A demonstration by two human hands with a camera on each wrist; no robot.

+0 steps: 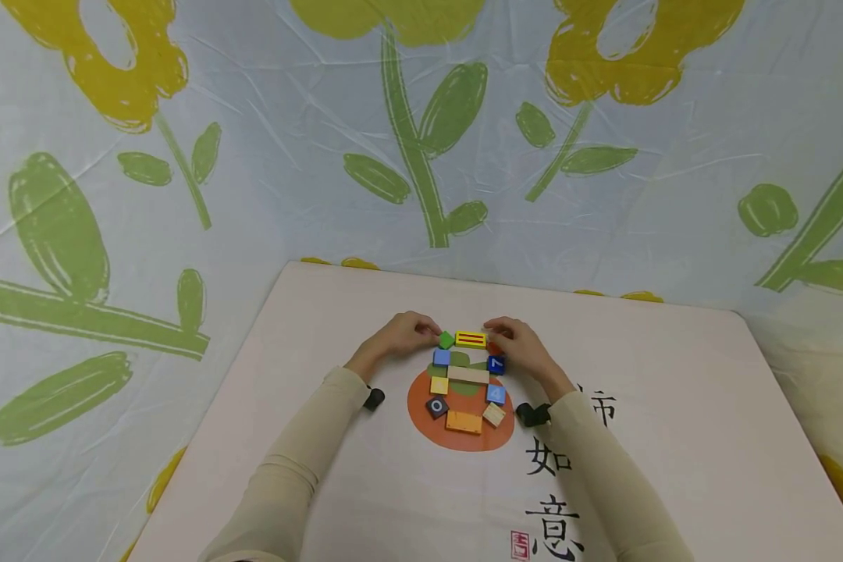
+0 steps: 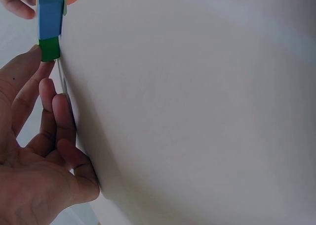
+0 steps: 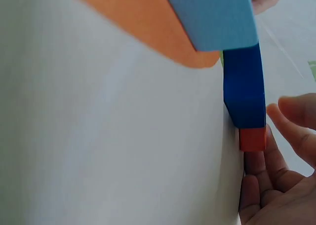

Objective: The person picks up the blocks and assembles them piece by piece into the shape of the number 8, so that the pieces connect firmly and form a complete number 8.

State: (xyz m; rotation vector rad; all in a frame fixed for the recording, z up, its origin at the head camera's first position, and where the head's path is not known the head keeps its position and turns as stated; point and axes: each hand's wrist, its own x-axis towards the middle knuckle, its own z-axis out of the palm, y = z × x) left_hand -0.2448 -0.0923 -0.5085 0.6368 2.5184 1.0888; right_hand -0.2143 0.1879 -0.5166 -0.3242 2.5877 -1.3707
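Small coloured blocks lie in a closed outline. At its far left corner my left hand (image 1: 406,334) pinches a green block (image 1: 446,339) between thumb and index finger, the other fingers loosely bent on the tabletop. My right hand (image 1: 521,347) is at the far right corner, partly covering a red block (image 1: 494,349). In the right wrist view its fingers rest beside the red block (image 3: 253,139), with thumb and index tip a little off it. Between the hands lies a yellow block with red stripes (image 1: 471,339). A dark blue block marked 7 (image 1: 496,365) adjoins the red one.
Nearer me in the outline are a light blue block (image 1: 441,357), a plain wooden bar (image 1: 468,375), a yellow block (image 1: 439,385), a dark block with a ring (image 1: 436,407) and an orange block (image 1: 464,422). The pale table cover (image 1: 365,492) bears a printed orange fruit and black characters.
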